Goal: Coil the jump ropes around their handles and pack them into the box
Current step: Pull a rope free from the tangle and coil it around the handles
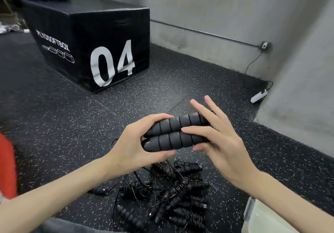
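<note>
While the left hand (134, 142) grips two foam handles (176, 133) side by side, the right hand (216, 139) pinches their opposite end, upper fingers extended. Tangled jump ropes (162, 193) lie below both hands.

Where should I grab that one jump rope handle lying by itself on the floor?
Grip the lone handle round its ribbed middle, probably coming from above. It lies flat at the pile's left edge, so that side is clear of the tangled cords.

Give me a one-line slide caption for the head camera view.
Both hands, left hand and right hand, hold two black handles side by side above a pile of jump ropes.
</note>
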